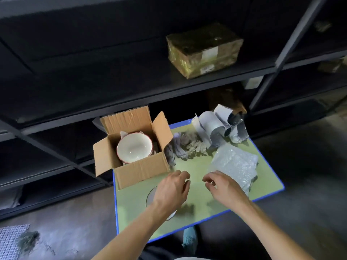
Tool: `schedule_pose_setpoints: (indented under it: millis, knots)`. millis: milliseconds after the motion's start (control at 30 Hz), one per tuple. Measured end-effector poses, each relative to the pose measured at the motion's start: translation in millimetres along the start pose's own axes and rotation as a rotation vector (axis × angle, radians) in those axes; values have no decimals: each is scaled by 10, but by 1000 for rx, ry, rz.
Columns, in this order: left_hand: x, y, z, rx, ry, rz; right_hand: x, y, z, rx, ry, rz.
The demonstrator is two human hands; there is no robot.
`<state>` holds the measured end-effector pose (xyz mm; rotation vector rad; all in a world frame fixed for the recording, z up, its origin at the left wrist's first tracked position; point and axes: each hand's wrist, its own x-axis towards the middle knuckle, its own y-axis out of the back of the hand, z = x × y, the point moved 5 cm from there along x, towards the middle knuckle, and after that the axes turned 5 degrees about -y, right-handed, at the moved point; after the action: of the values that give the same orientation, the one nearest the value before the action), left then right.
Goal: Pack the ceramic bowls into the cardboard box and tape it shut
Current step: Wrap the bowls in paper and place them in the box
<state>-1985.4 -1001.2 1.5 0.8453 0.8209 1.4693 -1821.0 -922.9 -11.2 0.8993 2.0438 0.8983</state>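
Bowl (pixel 134 148): sits rim-up inside the cardboard box (pixel 142 171), against its left side; gap to the right wall.
Bowl count: we count one for sure. A rim edge under it hints at more nested below; can't confirm.
Box: one, on the green board (pixel 195 166), four flaps all standing open, none taped.
Left hand (pixel 171 188): fingers loosely curled, nothing in it that we see, just off the box's front right corner.
Right hand (pixel 223 186): same loose curl, empty as far as we can tell, touching nothing.
Key relation: box opening lies at 11 o'clock from the left hand, 10 o'clock from the right. Left is nearer.
Padding: one bubble wrap pile (pixel 234 164) at 1 o'clock of the right hand, close.
Tape: no sure roll. One round disc (pixel 151 197) at 8 o'clock under the left wrist; can't tell what it is.
Our read: bowl is in; fill or flaps come next.
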Motion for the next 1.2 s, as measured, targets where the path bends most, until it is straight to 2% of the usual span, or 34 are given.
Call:
schedule_pose_setpoints:
  millis: [267, 567, 933, 1200]
  knots:
    - [686, -552, 285, 112, -14, -276, -211, 83, 869, -7, -294, 29]
    - [1139, -996, 306, 95, 53, -396, -255, 129, 1240, 49, -497, 69]
    - [1082, -1000, 210, -209, 276, -237, -199, 75, 1261, 260, -590, 79]
    - [793, -674, -11, -655, 454, -67, -77, 167, 1119, 292, -566, 97]
